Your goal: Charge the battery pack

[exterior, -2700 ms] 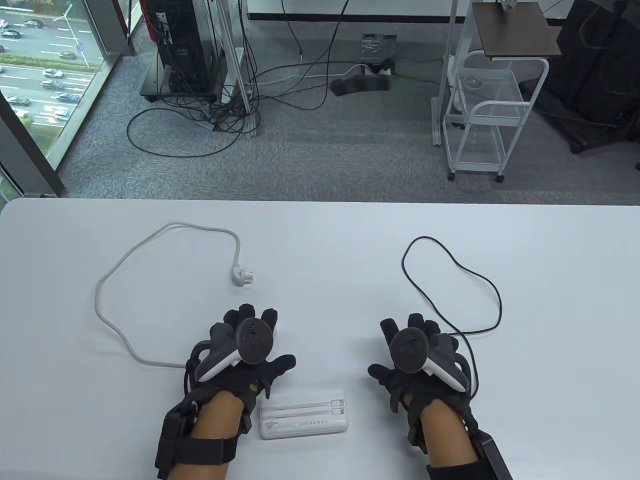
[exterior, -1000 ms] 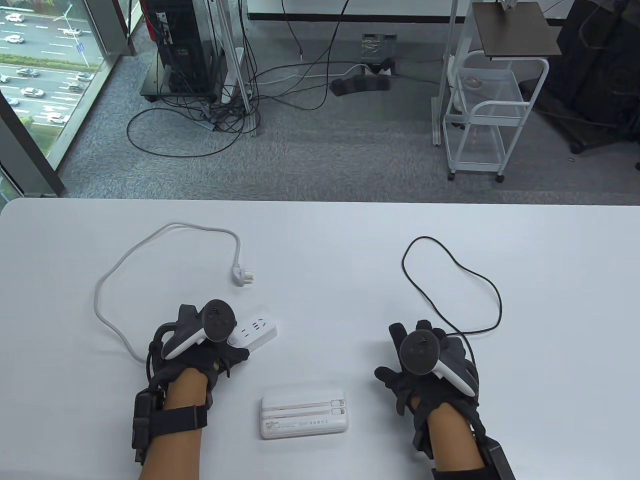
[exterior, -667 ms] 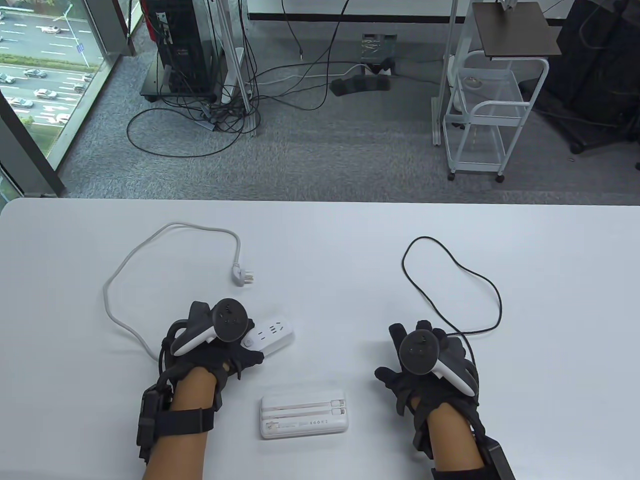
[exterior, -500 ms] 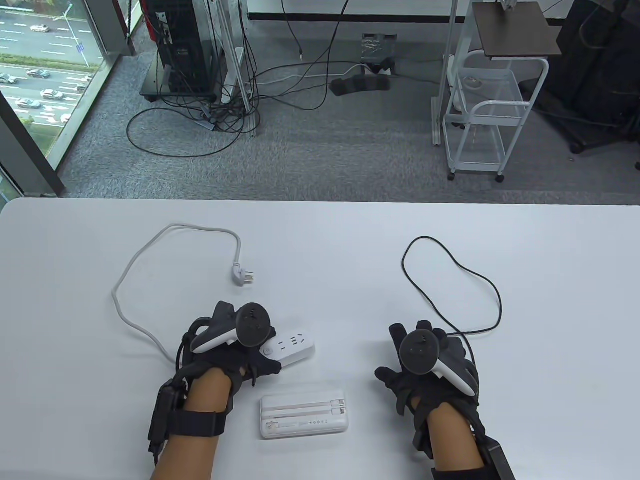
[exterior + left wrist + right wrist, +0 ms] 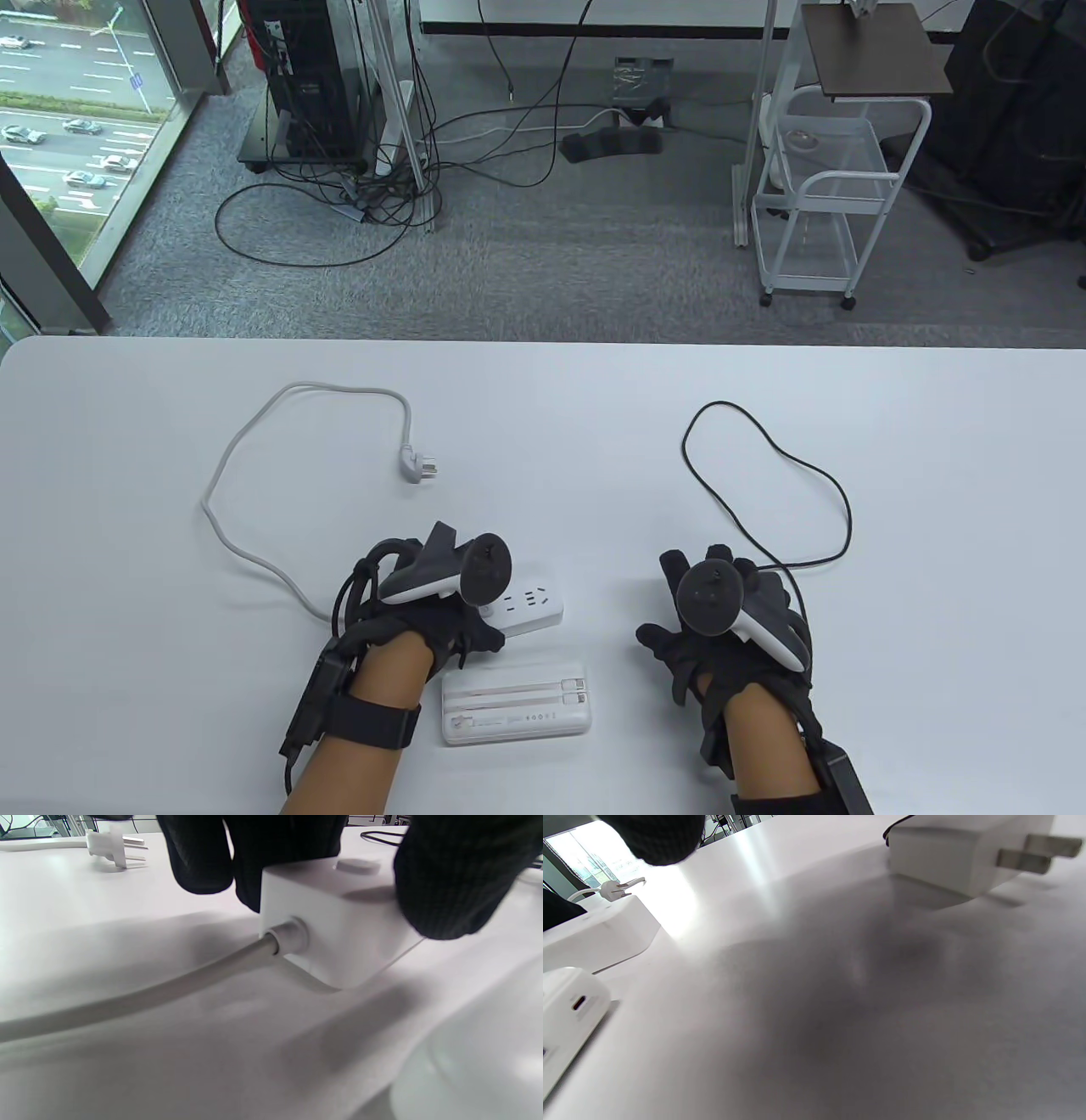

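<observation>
The white battery pack (image 5: 515, 703) lies flat near the table's front edge, with two built-in cables clipped along its top. My left hand (image 5: 454, 615) grips the cord end of a white power strip (image 5: 533, 608), just behind the battery pack. In the left wrist view, my fingers (image 5: 449, 878) clamp the strip's block (image 5: 335, 925) from both sides. My right hand (image 5: 708, 628) rests spread and palm down on the table, to the right. A white charger adapter (image 5: 958, 853) with two prongs lies on the table under it, not gripped. Its black cable (image 5: 764, 475) loops behind.
The strip's grey cord (image 5: 254, 484) curves across the left of the table (image 5: 543, 399) and ends in an unplugged plug (image 5: 420, 467). The battery pack's USB-C port (image 5: 579, 1002) faces right. A white cart (image 5: 819, 195) and floor cables stand beyond the table.
My left hand has slid the power strip to the right and nearer the battery pack, dragging the grey cord with it. My right hand has stayed put.
</observation>
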Demonstrator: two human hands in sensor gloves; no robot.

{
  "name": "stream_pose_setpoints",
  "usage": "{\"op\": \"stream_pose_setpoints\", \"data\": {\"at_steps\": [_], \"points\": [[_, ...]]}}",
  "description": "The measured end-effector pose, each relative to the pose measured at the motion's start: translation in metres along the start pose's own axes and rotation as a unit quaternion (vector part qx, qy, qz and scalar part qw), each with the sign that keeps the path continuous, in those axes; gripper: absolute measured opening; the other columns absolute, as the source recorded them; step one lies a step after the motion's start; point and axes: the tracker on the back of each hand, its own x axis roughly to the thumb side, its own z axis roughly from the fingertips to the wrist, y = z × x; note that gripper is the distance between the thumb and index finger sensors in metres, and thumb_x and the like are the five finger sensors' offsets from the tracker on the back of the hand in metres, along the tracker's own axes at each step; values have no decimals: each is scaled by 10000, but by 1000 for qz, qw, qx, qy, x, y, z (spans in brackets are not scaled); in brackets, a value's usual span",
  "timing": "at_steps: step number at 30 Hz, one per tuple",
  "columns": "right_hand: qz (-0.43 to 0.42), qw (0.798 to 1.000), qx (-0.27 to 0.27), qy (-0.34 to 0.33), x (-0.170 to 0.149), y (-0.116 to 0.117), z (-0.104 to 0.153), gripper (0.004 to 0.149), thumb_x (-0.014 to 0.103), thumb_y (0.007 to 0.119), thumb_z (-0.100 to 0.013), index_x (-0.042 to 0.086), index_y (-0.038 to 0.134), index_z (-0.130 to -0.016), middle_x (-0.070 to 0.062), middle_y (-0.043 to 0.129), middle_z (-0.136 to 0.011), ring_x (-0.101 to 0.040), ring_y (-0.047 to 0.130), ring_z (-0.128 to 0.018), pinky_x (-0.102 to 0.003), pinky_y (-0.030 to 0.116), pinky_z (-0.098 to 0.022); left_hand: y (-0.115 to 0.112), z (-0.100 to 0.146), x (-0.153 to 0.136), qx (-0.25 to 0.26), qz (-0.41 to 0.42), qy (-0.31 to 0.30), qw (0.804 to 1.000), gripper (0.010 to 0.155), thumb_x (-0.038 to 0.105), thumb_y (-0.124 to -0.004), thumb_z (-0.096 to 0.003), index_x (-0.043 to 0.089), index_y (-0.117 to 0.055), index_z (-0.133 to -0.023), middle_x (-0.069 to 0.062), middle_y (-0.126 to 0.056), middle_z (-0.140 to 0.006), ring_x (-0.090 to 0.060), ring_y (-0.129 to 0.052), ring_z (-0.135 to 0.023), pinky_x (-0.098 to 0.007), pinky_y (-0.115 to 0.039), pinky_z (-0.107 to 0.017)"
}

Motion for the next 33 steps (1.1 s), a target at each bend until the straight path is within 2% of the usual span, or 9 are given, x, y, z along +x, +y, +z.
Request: {"op": "stream_pose_setpoints", "data": {"at_steps": [6,10,13,16,20,24,29,33], "points": [[-3,1000,-17,0,-1,-4,3,856,559,670,-485,289,91,-1055,-270,-50,-1097,-621,44,-980,-834,95,-598,-1,0,0,-6,3,7,1000,906,714,-889,-328,283,-660,-1092,-20,-821,-978,-369,-774,-984,-709,-510,-711],[-14,998,-66,19,-8,-17,8,838,541,684,-482,282,144,-1068,-271,-1,-1112,-621,90,-988,-831,106,-604,0,4,-3,0,16,7,1000,935,712,-883,-340,273,-613,-1119,-50,-769,-1044,-394,-737,-1002,-710,-497,-711],[-28,992,-114,51,-20,-27,14,816,516,709,-479,261,220,-1081,-278,84,-1132,-626,154,-996,-831,120,-606,2,9,-8,19,37,3,999,927,709,-875,-357,266,-603,-1125,-71,-750,-1064,-406,-726,-1004,-712,-494,-708],[-21,986,-143,85,-30,-34,17,789,487,751,-470,218,339,-1086,-283,239,-1143,-627,273,-1003,-833,154,-610,2,13,-13,24,54,3,998,916,706,-871,-368,268,-601,-1126,-76,-745,-1071,-412,-721,-1006,-713,-490,-709],[11,982,-139,130,-36,-31,15,741,461,813,-447,183,498,-1057,-253,491,-1111,-590,513,-978,-837,218,-621,3,17,-20,31,76,0,997,906,704,-866,-377,269,-600,-1126,-78,-746,-1069,-414,-721,-1004,-711,-491,-708],[76,973,-131,174,-35,-24,8,726,480,844,-419,165,591,-1022,-207,673,-1037,-531,706,-899,-832,290,-636,4,20,-23,36,87,1,996,899,701,-863,-383,275,-597,-1128,-81,-745,-1070,-418,-719,-1004,-712,-490,-707],[161,957,-125,208,-28,-12,-4,754,544,830,-395,158,621,-1008,-174,777,-963,-473,814,-817,-824,349,-636,4,21,-27,36,96,2,995,892,700,-859,-389,281,-592,-1130,-88,-742,-1072,-419,-716,-1005,-712,-488,-708],[192,950,-112,220,-24,-4,-8,752,563,810,-395,164,623,-1005,-150,814,-930,-444,845,-792,-815,381,-638,4,21,-30,40,106,6,993,889,701,-857,-390,283,-595,-1130,-90,-744,-1071,-421,-715,-1005,-713,-486,-708]]}}
